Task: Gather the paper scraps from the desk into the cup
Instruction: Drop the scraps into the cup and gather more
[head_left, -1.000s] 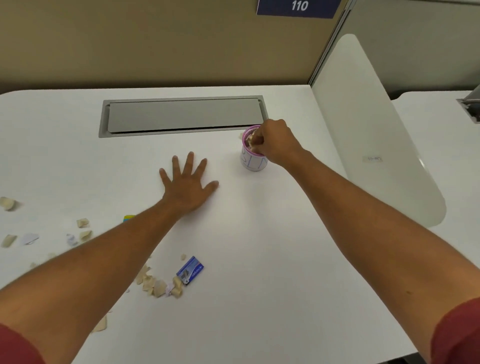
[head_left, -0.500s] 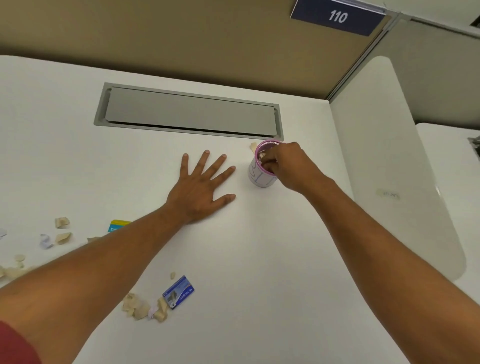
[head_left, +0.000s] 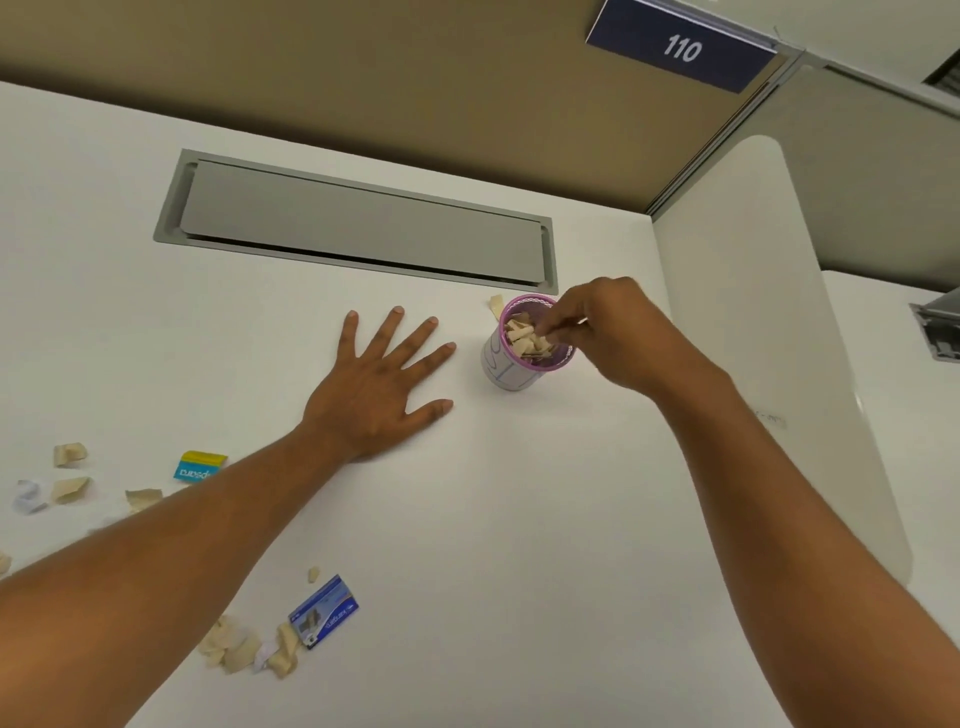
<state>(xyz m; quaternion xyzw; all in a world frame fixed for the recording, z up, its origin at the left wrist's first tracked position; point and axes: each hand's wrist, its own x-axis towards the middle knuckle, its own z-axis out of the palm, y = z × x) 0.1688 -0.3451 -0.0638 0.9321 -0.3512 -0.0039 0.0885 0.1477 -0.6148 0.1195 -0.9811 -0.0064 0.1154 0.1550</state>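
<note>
head view: we look down on a white tabletop (head_left: 519, 519), reading places as on a clock face with 12 at the far wall
cup: the cup (head_left: 511, 364) stands near the tabletop's middle, towards 1 o'clock, mouth up, long axis upright though it looks tilted towards us through the wide lens; it is already well filled with tan bits
right hand: our right hand (head_left: 608, 332) hangs over the cup's rim from 3 o'clock, fingertips (head_left: 545, 332) drawn together down among the scraps inside; we cannot tell whether that grip still pinches a piece
left hand: our left hand (head_left: 374, 389) lies flat at 9 o'clock of the cup, fingers spread and straight, holding nothing
scraps left: one stray scrap (head_left: 497, 305) lies just beside the cup at 11 o'clock; a scrap pile (head_left: 249, 647) lies at 7 o'clock beside a blue card (head_left: 324, 610); loose scraps (head_left: 70, 488) lie at 9 o'clock near a yellow-blue packet (head_left: 200, 466)
handling: we judge the scraps feather-light, soft, crumpled and easily scattered; pinch them several at once from above, or sweep them together first
axis: the scraps point every way, with no common long axis
</note>
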